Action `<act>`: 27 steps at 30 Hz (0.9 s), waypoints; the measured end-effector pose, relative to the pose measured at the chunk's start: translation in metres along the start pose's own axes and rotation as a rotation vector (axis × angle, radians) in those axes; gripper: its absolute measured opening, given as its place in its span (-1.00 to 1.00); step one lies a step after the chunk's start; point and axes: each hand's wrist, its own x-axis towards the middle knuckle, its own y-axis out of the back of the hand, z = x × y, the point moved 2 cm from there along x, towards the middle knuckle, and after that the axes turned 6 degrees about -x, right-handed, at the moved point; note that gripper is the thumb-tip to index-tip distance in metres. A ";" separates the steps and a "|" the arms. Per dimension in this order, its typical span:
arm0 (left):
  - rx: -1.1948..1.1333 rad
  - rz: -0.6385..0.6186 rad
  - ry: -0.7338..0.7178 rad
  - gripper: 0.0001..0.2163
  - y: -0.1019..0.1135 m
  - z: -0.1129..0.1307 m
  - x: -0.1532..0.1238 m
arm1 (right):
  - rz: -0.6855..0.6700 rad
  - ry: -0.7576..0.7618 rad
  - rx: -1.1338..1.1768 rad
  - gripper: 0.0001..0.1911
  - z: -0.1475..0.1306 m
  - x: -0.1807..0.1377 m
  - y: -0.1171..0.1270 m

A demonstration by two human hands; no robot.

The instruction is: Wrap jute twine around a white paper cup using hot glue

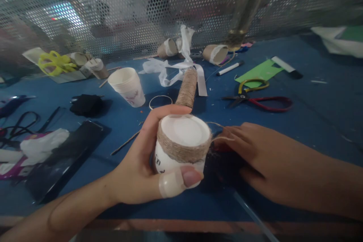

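My left hand [147,159] grips a white paper cup [185,131] that is turned with its base facing up. A band of brown twine [184,150] is wound around the cup just below that base. Tape covers part of my left thumb. To the right of the cup, my right hand [255,155] pinches the loose length of twine that runs from the band. Its lower fingers are in shadow. Just beyond the cup lies a tube wrapped in twine [187,87], its near end hidden by my left hand.
Stacked paper cups [127,87] stand at the left. Scissors with yellow and red handles [255,98] lie at the right beside green paper [259,72]. White ribbon [164,72] spreads behind the tube. A perforated metal screen [127,15] closes off the back. A dark case [68,159] lies left.
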 end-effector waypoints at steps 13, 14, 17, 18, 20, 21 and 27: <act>0.006 0.001 -0.013 -0.39 0.001 0.000 0.000 | -0.061 -0.111 0.131 -0.52 0.006 -0.002 -0.006; 0.003 0.004 -0.012 -0.38 0.001 -0.001 0.000 | -0.067 -0.122 0.136 -0.52 0.006 -0.002 -0.007; -0.002 0.007 -0.020 -0.35 0.000 -0.001 0.000 | -0.074 -0.129 0.146 -0.53 0.005 -0.002 -0.008; -0.002 0.008 -0.025 -0.36 0.000 -0.001 0.000 | -0.072 -0.128 0.151 -0.53 0.005 -0.002 -0.009; 0.001 0.005 -0.027 -0.37 0.000 -0.001 0.000 | -0.063 -0.129 0.162 -0.56 0.004 -0.003 -0.008; 0.003 0.004 -0.028 -0.37 0.001 0.000 0.000 | -0.057 -0.132 0.165 -0.56 0.004 -0.002 -0.007; -0.004 0.034 -0.040 -0.36 0.002 -0.002 -0.001 | -0.023 -0.146 0.146 -0.59 0.004 -0.002 0.001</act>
